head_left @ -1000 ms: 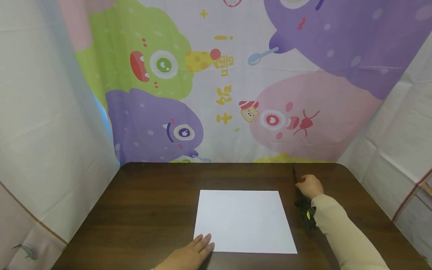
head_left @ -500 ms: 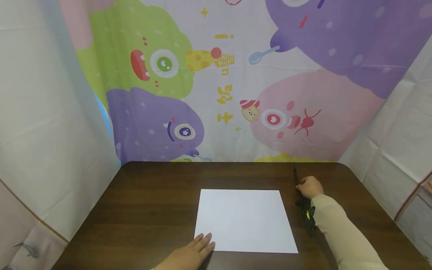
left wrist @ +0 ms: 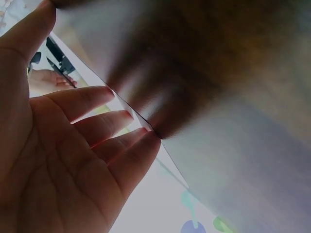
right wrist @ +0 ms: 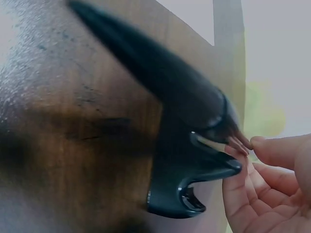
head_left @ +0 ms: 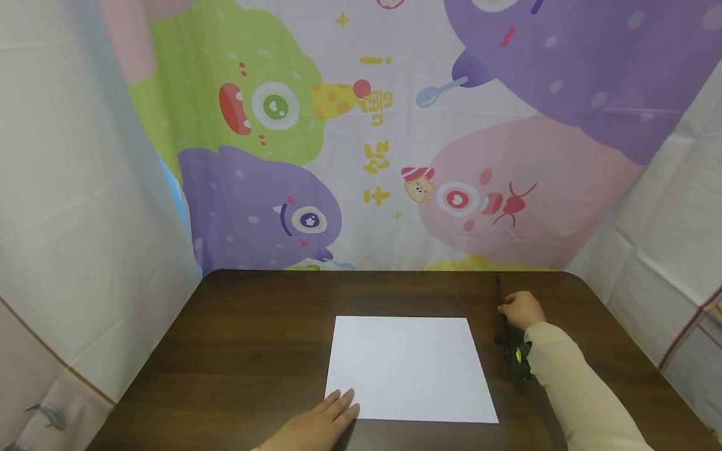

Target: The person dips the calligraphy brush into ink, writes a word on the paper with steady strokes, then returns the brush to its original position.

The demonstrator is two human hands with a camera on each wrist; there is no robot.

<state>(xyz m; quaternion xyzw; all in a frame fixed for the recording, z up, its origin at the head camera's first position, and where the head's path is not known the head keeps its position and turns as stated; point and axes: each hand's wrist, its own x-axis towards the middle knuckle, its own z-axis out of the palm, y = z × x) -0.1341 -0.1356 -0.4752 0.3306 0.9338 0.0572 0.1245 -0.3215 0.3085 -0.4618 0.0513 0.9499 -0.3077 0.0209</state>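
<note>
A white sheet of paper (head_left: 412,369) lies on the dark wooden table. My left hand (head_left: 316,426) rests with straight fingers on its near left corner; in the left wrist view the fingertips (left wrist: 138,158) touch the sheet. To the right of the paper, my right hand (head_left: 521,309) pinches a slender, dark, brush-like stick (head_left: 499,291), between thumb and fingers. The right wrist view shows its tapered dark body (right wrist: 155,68) close to the lens, with a glossy black notched holder (right wrist: 180,160) under it. Part of the stick is hidden by the fingers.
A black wrist device (head_left: 516,357) with a yellow-green mark sits below the right wrist. Behind the table (head_left: 254,338) hangs a curtain (head_left: 372,232) printed with cartoon monsters, and pale cloth walls (head_left: 68,207) stand at both sides.
My right hand has shifted slightly to the right with the dark stick. The left hand and the paper keep their places.
</note>
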